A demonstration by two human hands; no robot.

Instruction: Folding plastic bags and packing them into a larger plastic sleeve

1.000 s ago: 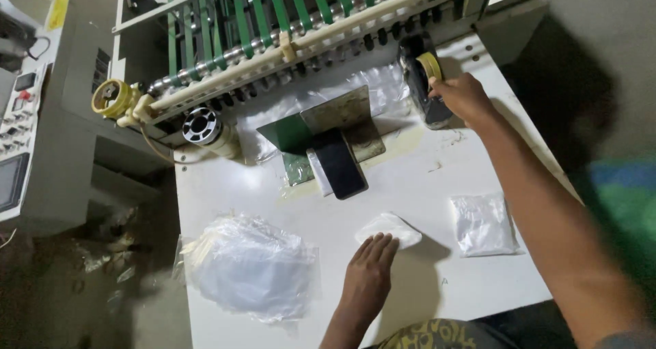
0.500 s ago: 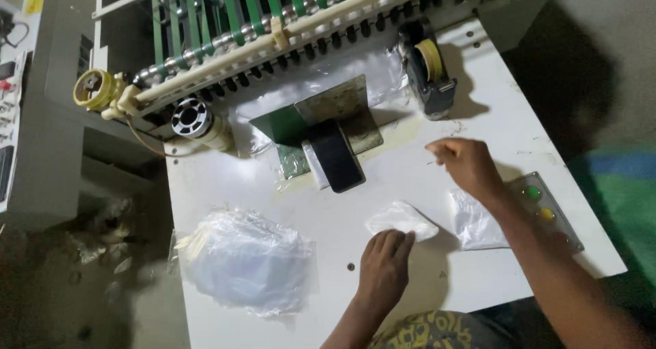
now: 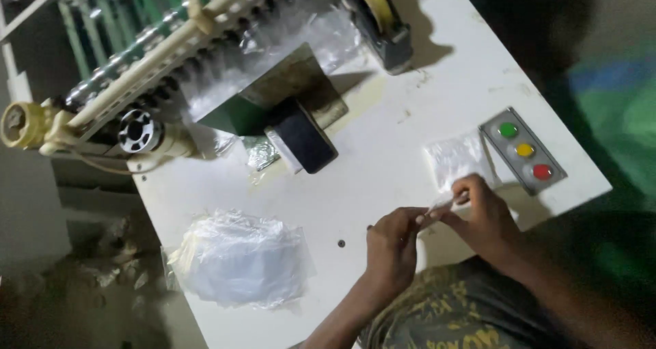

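My left hand (image 3: pixel 393 243) and my right hand (image 3: pixel 482 216) meet at the near edge of the white table (image 3: pixel 383 171). Both pinch a thin pale strip (image 3: pixel 444 201) stretched between their fingertips; I cannot tell what it is made of. Just beyond my right hand lies a small flat pile of clear plastic bags (image 3: pixel 454 158). A larger heap of clear plastic bags (image 3: pixel 239 257) rests on the table to the left of my left hand. The small white packet seen earlier is hidden under my hands.
A grey panel with green, yellow and red buttons (image 3: pixel 525 151) sits at the table's right edge. A tape dispenser (image 3: pixel 383 18) stands at the far side. A dark block (image 3: pixel 304 141) and a roller machine (image 3: pixel 171 48) occupy the far left.
My right hand came back from the tape dispenser to the near edge. My left hand lifted off the small white packet, and both hands now pinch the strip together.
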